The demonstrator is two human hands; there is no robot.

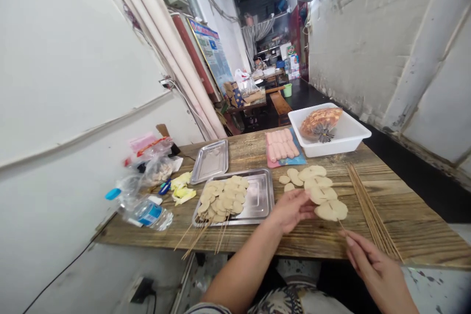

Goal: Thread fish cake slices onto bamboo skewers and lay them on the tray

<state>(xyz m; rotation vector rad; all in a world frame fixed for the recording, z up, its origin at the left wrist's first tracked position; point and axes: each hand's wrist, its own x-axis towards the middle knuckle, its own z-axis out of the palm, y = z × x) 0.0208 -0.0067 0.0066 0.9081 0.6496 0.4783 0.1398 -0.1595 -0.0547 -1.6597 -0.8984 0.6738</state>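
Observation:
My right hand [375, 265] pinches the lower end of a thin wooden skewer [341, 225]. Several pale, flat slices [331, 210], which look like potato, are threaded along it. Close beside the slices is my left hand [294, 210], fingers a little bent and apart; whether they touch the slices I cannot tell. A few loose slices [294, 176] lie on the wood just beyond it. To the left, a metal tray [261, 196] bears a pile of filled skewers [222, 198], their sticks jutting over its front edge. Bare skewers [371, 211] lie bundled at the right.
Behind are a pack of pink sausages [281, 144] and a white tub [331, 148] with a bagged reddish food. A second metal tray [210, 161], a water bottle [154, 215], yellow-green scraps [183, 189] and plastic bags [158, 164] occupy the wooden table's [415, 206] left side.

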